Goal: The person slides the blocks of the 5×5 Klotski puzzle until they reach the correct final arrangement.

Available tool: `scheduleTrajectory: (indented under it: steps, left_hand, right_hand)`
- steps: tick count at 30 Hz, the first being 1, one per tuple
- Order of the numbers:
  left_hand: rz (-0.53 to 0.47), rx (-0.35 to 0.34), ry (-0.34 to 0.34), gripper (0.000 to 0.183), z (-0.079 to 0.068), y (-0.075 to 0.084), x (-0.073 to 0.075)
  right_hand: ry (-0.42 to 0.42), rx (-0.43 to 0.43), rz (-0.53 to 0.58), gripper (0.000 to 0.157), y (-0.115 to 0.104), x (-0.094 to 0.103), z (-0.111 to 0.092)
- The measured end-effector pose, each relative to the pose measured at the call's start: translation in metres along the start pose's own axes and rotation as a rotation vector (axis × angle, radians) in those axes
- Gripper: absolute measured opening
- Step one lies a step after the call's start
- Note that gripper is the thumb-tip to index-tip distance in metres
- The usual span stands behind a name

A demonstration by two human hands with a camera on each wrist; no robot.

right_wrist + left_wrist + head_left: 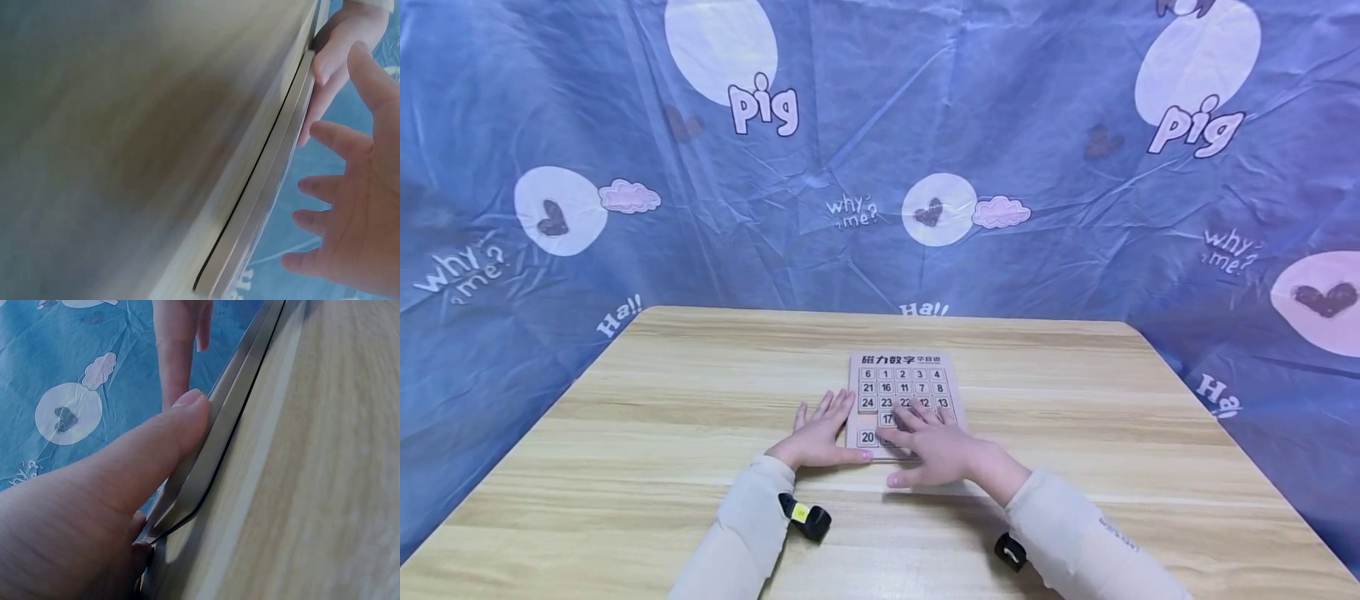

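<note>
A number slide puzzle [901, 361] lies flat on the table with numbered square tiles and dark printed characters along its top. My left hand [818, 440] rests at its lower left corner, fingers straight along the left side; in the left wrist view the thumb [169, 434] presses the board's front edge. Over the lower right tiles spreads my right hand [938, 454], fingers extended, covering several numbers. In the right wrist view that hand [365, 206] has its fingertips just over the board's edge [265, 169]. Tile 17 [887, 419] has a bare gap to its left, above tile 20 [868, 437].
The wood-grain table [700, 375] extends around the puzzle on every side. A blue printed cloth [865, 267] hangs behind and beside it. Both sleeves carry black wrist devices, one [805, 517] on the left and another [1011, 551] on the right.
</note>
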State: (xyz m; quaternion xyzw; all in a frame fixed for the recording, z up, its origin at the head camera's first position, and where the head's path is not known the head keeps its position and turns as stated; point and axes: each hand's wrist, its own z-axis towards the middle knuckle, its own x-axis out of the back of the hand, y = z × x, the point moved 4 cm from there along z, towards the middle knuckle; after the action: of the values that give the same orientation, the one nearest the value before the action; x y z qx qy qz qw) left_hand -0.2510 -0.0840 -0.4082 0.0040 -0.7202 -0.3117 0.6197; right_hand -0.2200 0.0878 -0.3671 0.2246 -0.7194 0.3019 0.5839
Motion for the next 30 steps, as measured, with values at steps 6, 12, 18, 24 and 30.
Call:
scheduleTrajectory:
  steps: [6, 12, 18, 24, 30]
  left_hand:
    - [0.000, -0.002, -0.005, 0.100, -0.001, 0.001, 0.001]
    - [0.012, -0.001, -0.009, 0.100, -0.001, 0.001, 0.001]
    - [0.009, 0.006, -0.009, 0.101, -0.001, 0.001, 0.001]
    - [0.007, 0.011, -0.012, 0.100, -0.001, 0.001, 0.001]
    - [0.003, 0.020, -0.011, 0.100, -0.001, 0.001, 0.001]
  right_hand:
    - [-0.018, 0.027, -0.016, 0.070, -0.009, -0.005, 0.001]
    - [-0.018, 0.020, -0.028, 0.069, -0.012, -0.006, 0.003]
    - [-0.022, 0.004, -0.047, 0.069, -0.012, -0.004, 0.006]
    - [-0.036, -0.014, -0.040, 0.067, -0.008, -0.002, 0.010]
    - [-0.034, -0.033, -0.042, 0.064, -0.003, -0.001, 0.015]
